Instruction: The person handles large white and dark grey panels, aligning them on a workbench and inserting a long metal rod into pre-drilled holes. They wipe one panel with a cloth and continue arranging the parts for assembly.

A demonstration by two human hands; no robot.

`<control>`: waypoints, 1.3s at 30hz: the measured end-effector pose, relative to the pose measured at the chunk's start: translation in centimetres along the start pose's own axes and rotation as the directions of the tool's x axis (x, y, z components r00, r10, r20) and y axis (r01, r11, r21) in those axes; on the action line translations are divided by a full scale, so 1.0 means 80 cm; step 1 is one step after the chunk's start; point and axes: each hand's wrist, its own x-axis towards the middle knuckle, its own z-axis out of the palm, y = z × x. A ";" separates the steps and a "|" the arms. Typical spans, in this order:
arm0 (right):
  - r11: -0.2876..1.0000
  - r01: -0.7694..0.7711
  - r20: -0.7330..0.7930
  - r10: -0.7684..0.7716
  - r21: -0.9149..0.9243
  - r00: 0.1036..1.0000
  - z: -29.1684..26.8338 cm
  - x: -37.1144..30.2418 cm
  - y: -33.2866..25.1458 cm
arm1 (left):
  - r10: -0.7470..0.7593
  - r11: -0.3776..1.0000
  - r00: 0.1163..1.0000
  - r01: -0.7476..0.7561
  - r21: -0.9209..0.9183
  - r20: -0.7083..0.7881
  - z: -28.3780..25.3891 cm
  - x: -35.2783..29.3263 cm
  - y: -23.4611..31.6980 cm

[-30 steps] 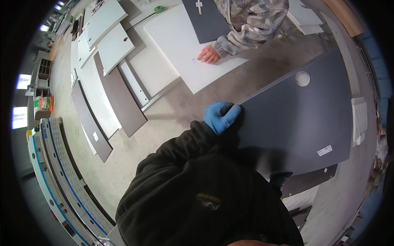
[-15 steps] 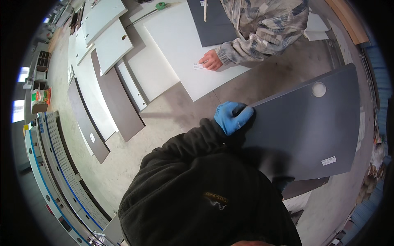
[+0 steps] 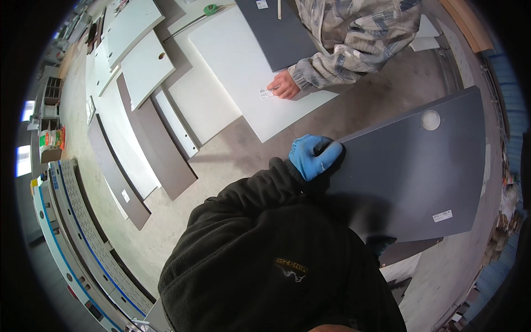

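Observation:
My left hand, in a blue glove with dark fingers, is closed around the upper left corner of a dark grey panel. The panel is held tilted at my right side. It has a round pale hole near its far edge and a white label near its lower right corner. My right hand shows only in part at the panel's lower edge, its dark glove fingers pressed against it; my body hides the rest. Across from me, a co-worker's bare hand holds a small white label against a white panel.
Another dark panel lies on the white one beside the co-worker's patterned sleeve. White boards and brown strips lie overlapping on the left. A long machine with a blue stripe stands at lower left. Green tape lies far off.
The view has shifted slightly, so the boards on the left sit a little lower. My hands keep their hold on the dark grey panel. The co-worker's hand stays at the label.

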 end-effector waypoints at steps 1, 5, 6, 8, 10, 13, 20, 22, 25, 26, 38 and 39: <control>1.000 -0.002 -0.003 0.002 0.004 1.000 0.000 -0.002 0.000 | 0.008 1.000 1.000 -0.008 -0.004 -0.005 -0.001 0.000 0.001; 1.000 0.000 -0.011 0.000 0.013 1.000 0.000 -0.010 0.004 | 0.008 1.000 1.000 -0.008 0.020 0.004 -0.008 -0.001 0.005; 1.000 -0.003 -0.010 0.003 0.018 1.000 -0.001 -0.012 0.005 | 0.027 1.000 1.000 -0.027 0.016 0.006 -0.010 -0.001 0.005; 1.000 -0.003 -0.014 0.004 0.022 1.000 -0.001 -0.016 0.008 | 0.015 1.000 1.000 -0.016 0.024 0.021 -0.013 -0.001 0.003; 0.999 -0.003 -0.015 0.003 0.032 1.000 0.000 -0.018 0.011 | 0.026 1.000 1.000 -0.026 0.010 0.008 -0.016 -0.002 0.001; 0.999 -0.006 -0.010 0.006 0.047 1.000 0.004 -0.020 0.015 | 0.029 1.000 1.000 -0.028 -0.013 0.006 -0.018 -0.004 -0.002; 0.994 0.009 0.016 -0.011 0.107 1.000 0.017 -0.024 0.028 | -0.042 0.997 0.999 0.043 -0.068 0.024 -0.022 -0.011 0.001; 0.991 0.024 0.006 -0.025 0.130 1.000 0.019 -0.027 0.032 | 0.014 0.993 0.999 -0.008 -0.117 0.049 -0.023 -0.011 0.003; 0.988 0.025 0.006 -0.026 0.152 1.000 0.020 -0.032 0.037 | 0.072 0.994 0.995 -0.066 -0.092 0.064 -0.025 -0.011 0.005; 0.988 0.023 0.008 -0.025 0.154 1.000 0.022 -0.032 0.039 | 0.064 0.997 0.996 -0.060 -0.052 0.070 -0.027 -0.012 0.005; 0.985 0.016 0.019 -0.019 0.171 1.000 0.027 -0.040 0.045 | 0.059 0.998 0.994 -0.059 -0.010 0.096 -0.036 -0.010 0.005; 0.985 0.023 0.015 -0.026 0.174 1.000 0.026 -0.040 0.045 | 0.033 0.999 0.994 -0.033 0.002 0.101 -0.037 -0.011 0.004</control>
